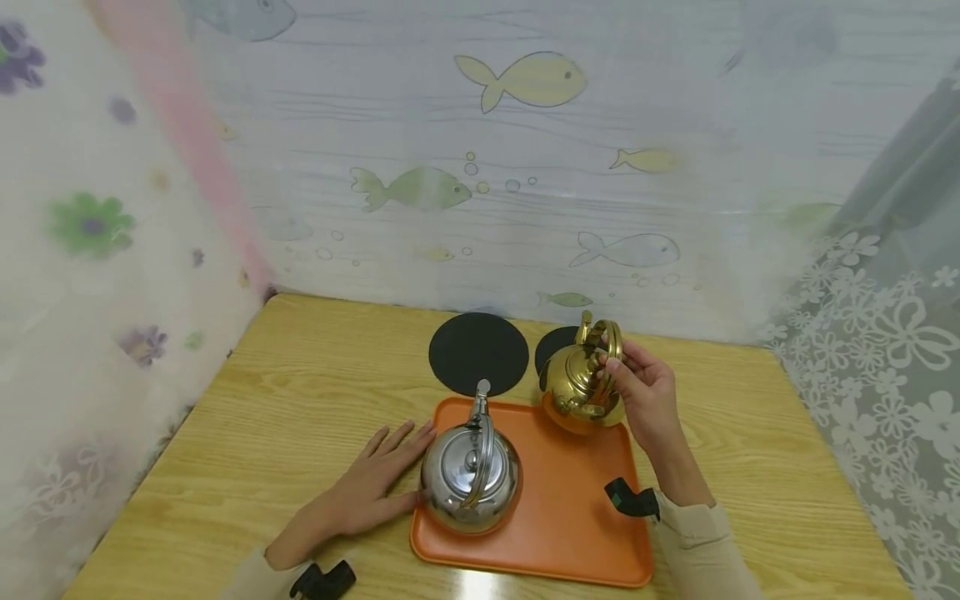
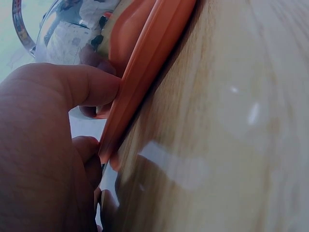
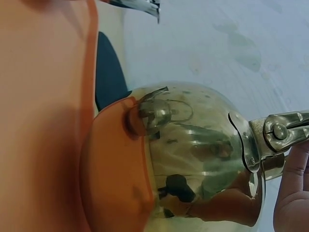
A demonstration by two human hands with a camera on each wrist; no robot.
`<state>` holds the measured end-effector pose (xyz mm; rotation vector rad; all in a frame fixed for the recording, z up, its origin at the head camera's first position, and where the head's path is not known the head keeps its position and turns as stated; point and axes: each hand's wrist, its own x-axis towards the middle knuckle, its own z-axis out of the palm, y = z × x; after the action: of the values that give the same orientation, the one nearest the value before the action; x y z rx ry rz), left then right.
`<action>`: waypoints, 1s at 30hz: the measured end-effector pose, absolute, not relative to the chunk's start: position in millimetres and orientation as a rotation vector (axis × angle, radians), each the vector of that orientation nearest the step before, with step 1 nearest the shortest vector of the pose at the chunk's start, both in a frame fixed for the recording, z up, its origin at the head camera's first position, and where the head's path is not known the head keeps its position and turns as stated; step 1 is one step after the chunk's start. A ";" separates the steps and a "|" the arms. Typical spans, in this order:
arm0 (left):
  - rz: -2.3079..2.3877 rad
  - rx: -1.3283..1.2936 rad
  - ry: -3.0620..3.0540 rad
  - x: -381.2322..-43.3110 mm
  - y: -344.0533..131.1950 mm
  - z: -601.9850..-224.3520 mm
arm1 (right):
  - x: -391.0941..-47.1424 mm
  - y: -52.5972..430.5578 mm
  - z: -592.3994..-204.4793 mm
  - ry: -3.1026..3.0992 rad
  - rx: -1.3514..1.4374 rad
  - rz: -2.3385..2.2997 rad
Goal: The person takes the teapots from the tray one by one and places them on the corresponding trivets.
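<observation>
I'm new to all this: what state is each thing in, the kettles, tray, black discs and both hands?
Silver kettle: lidded, upright on the tray, handle raised
Gold kettle: lidded, held by its handle
Orange tray: lying flat
Large black disc: flat, uncovered
Small black disc: partly hidden
Left hand: touching the tray's edge
Right hand: holding the gold kettle

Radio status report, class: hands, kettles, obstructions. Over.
Left hand touches left rim of orange rectangular tray, beside round silver metal kettle. Right hand grips handle of round gold metal kettle at tray's far right corner. No visible obstruction.
</observation>
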<state>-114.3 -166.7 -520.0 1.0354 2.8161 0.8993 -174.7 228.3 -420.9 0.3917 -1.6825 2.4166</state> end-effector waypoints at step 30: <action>0.897 1.049 2.820 -116.0 -166.9 -521.9 | -195.9 235.0 -416.0 -1.669 0.325 2.411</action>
<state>-116.0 -166.9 -521.9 1.0491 2.8199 0.8972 -195.9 235.0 -416.0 0.3251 -1.6690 2.4115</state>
